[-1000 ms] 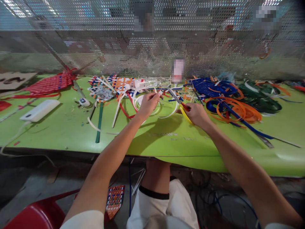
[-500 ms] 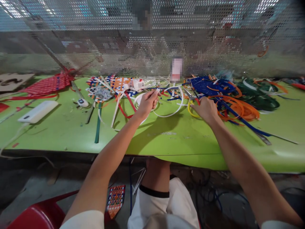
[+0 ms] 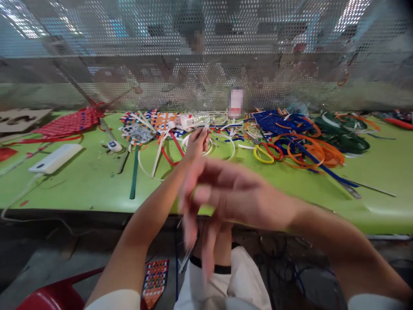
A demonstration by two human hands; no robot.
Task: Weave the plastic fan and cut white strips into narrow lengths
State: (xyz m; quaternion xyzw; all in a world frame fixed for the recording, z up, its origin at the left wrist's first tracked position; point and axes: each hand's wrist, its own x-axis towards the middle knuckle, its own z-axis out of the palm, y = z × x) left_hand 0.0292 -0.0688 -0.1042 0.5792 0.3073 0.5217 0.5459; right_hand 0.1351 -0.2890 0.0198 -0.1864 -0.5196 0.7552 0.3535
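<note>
My left hand is closed, its thumb and fingers pinching the end of a white plastic strip over the table. A thin white loop curves out to the right of this hand, and a white coil lies just behind it. Close to the camera, my right hand is blurred by motion, with its fingers apart and nothing visible in them. Scissors with one yellow and one red handle lie on the table beyond the right hand. A clear plastic bottle lies behind my left hand.
Orange strip coils, blue woven material and green strips cover the right side. A white power bank with a cable and a red woven piece lie left. A perforated metal screen stands behind the green table.
My right hand has let go of the scissors and come back toward the camera, to the left. The scissors stay on the table. My left hand still pinches the white strip.
</note>
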